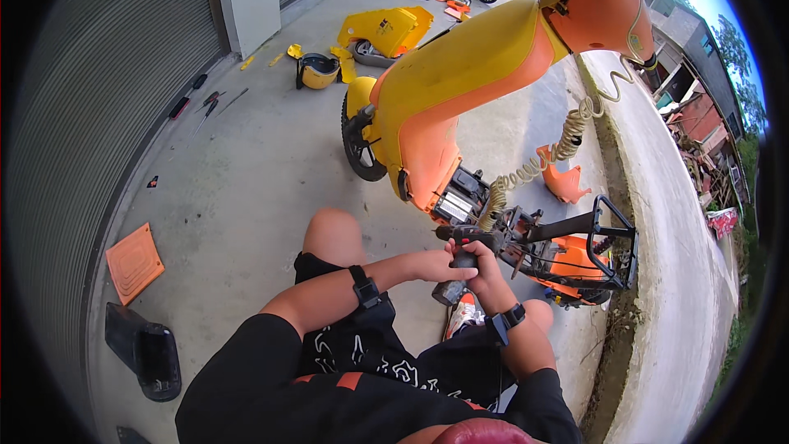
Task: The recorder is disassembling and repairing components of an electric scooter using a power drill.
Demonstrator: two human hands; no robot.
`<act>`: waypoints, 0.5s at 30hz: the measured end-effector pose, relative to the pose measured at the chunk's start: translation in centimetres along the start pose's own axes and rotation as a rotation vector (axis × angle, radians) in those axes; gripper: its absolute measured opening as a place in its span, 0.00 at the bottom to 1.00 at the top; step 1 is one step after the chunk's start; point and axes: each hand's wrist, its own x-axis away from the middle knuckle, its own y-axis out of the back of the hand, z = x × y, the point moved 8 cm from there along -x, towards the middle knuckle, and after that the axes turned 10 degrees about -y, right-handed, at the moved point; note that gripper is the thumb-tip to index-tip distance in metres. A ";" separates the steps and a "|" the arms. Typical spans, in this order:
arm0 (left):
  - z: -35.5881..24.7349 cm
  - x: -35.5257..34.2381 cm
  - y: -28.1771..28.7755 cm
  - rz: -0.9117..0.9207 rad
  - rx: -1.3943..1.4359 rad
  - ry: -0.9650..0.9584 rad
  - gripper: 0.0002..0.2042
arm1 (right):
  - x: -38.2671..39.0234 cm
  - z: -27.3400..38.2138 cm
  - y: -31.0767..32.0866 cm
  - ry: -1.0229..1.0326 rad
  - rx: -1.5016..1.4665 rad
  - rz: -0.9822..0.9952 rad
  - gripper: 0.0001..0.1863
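Note:
A black cordless drill (478,238) with a grey battery at its base is in front of me, its chuck toward the left. My right hand (488,270) is wrapped round its grip. My left hand (436,265) is closed against the same grip from the left; its fingertips are partly hidden. Just beyond the drill stands a yellow and orange electric scooter (460,74) with its rear covers off, so its black frame (534,242) and inner parts (457,202) show. A cream coiled hose (567,144) hangs from the scooter's handlebar end down to the open section.
Yellow panels (386,30) and a yellow helmet (318,71) lie behind the scooter. Screwdrivers (209,107) lie along the shutter (148,57). An orange panel (135,263) and a black seat-like part (156,362) are at left. An orange cover (565,181) rests beyond the frame, near a gutter (616,345).

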 end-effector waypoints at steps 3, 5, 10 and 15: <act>1.3 -0.5 1.6 -0.170 0.320 0.133 0.28 | -0.3 1.7 1.7 -0.052 -0.055 0.027 0.18; 3.0 -0.3 4.6 -0.472 0.734 0.162 0.22 | 1.7 3.0 -0.8 0.010 -0.173 0.045 0.21; 4.1 -0.1 8.1 -0.744 1.174 0.177 0.14 | 3.9 6.8 -2.3 0.118 -0.165 0.319 0.29; -0.3 -4.0 11.4 -0.652 1.260 -0.014 0.11 | 5.5 8.1 -2.4 0.221 -0.171 0.336 0.34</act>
